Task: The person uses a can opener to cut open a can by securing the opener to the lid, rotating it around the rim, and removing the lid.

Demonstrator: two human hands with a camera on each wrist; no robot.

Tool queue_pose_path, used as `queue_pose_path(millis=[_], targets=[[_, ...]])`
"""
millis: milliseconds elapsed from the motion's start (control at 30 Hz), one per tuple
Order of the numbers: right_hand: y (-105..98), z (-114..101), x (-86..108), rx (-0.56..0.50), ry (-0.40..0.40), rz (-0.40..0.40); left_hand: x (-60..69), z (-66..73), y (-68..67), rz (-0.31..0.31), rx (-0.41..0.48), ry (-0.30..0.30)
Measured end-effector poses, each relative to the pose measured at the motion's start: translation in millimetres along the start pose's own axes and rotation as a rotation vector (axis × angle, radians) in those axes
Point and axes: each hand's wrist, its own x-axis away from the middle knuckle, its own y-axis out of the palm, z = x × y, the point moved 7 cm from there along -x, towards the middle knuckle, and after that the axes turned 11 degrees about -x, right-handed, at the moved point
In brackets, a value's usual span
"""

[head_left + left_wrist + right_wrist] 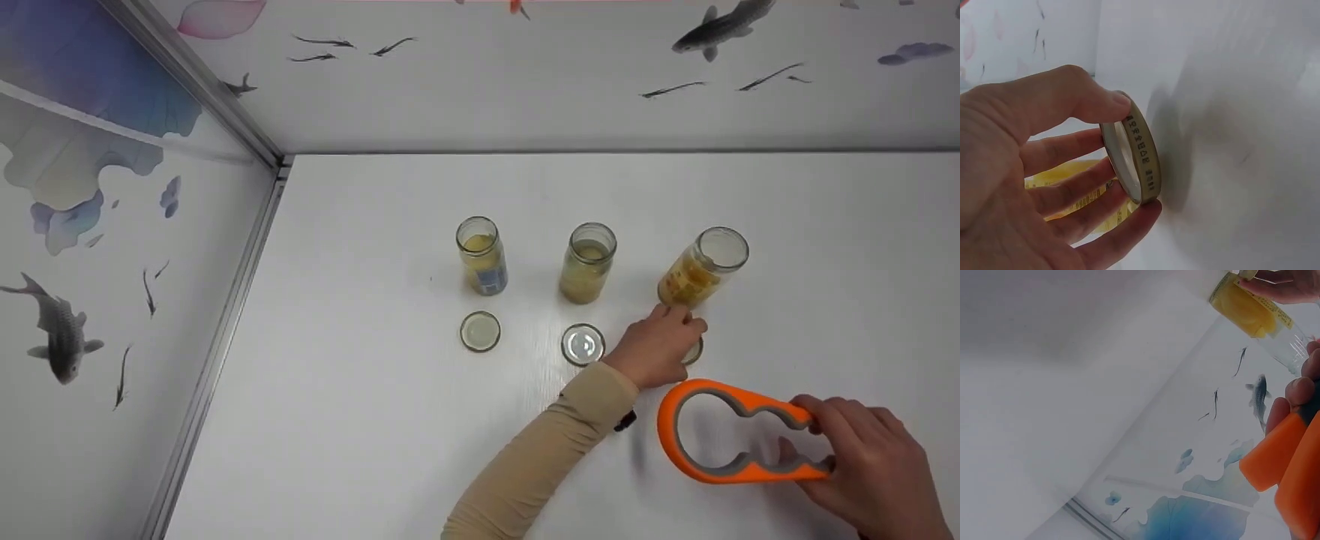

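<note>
My left hand [654, 346] pinches a jar lid [1148, 157] by its rim, thumb on one side and fingers on the other. The lid is tilted on edge close to the white tabletop, with printed characters on its rim; the hand partly hides it in the head view. Just beyond stands an open glass jar [688, 283] with yellow-orange contents. At the lower right, my right hand [877, 457] grips the handle ends of an orange jar opener [667, 431] lined in grey. The right wrist view shows the opener's orange ends [1275, 453] close up.
Two more open jars hold pale yellow contents, one at the left [484, 262] and one in the middle [585, 274]. In front of them lie a left lid [480, 331] and a middle lid [583, 345]. Patterned white panels [480, 90] border the table at the back and left.
</note>
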Motion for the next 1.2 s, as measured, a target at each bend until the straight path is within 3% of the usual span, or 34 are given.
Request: queue_pose_path(millis=[200, 333, 500, 1000, 1200], targets=[[1.1, 0.2, 3.5, -0.001, 0.008, -0.008, -2.8, 15.2, -2.7, 0.045, -0.196, 0.018], [0.6, 0.1, 5.5, -0.005, 0.001, -0.001, -4.8, 19.9, -1.9, 0.020, -0.265, 0.005], [1.9, 1.0, 6.4, -0.004, 0.011, -0.002, -6.9, 22.4, -0.9, -0.010, -0.294, -0.006], [6.8, 1.3, 9.9, -0.009, 0.037, -0.028, -3.3, 23.9, -2.3, 0.084, -0.360, -0.026], [7.7, 2.5, 10.7, -0.010, 0.039, -0.027, 2.1, 19.8, -8.4, 0.083, -0.318, -0.026]])
